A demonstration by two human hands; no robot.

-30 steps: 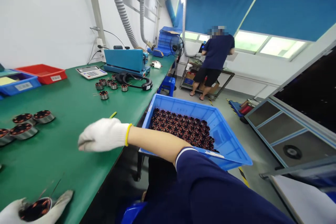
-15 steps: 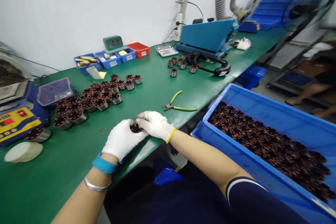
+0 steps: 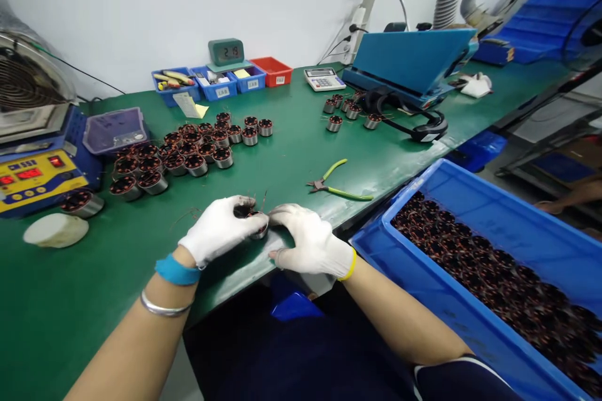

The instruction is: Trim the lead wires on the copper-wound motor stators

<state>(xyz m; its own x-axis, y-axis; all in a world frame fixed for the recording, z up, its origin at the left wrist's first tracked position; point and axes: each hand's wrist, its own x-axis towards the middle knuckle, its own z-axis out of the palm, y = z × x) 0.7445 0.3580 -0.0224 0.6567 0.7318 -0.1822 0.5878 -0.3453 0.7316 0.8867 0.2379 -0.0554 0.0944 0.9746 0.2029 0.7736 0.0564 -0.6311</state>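
At the front edge of the green bench, my left hand (image 3: 220,229), in a white glove, is wrapped round a motor stator (image 3: 259,230) with dark windings and a silver rim. Thin wires stick up from it. My right hand (image 3: 308,239), gloved too, is just to the right; its fingertips are at the stator's side, and whether they touch it I cannot tell. Its thumb stands apart from the fingers. Green-handled cutting pliers (image 3: 347,193) lie spread beyond my right hand. A cluster of similar stators (image 3: 196,165) stands on the bench to the left.
A blue crate (image 3: 426,260) full of wound stators is at my right. Beside the left stators are a yellow-and-blue control unit (image 3: 40,177), a round white pad (image 3: 55,230) and a purple tray (image 3: 115,130). Small bins, a calculator (image 3: 324,79) and a black headset (image 3: 430,127) lie farther back.
My right hand has drawn back to the right from over the stator, and its fingers have spread. My left hand keeps hold of the stator. The view has shifted left.
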